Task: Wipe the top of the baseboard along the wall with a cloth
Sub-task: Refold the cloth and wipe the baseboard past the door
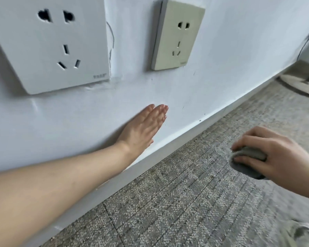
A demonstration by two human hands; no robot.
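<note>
A white baseboard runs diagonally along the foot of the white wall, from lower left to upper right. My left hand lies flat against the wall just above the baseboard, fingers straight and together, holding nothing. My right hand hovers over the carpet at the right, apart from the baseboard, with its fingers closed around a bunched grey cloth.
Two wall sockets sit above: a large white socket at upper left and a beige socket at upper middle. Grey patterned carpet covers the floor. A round white stand base rests at the far right. A shoe shows at the bottom right.
</note>
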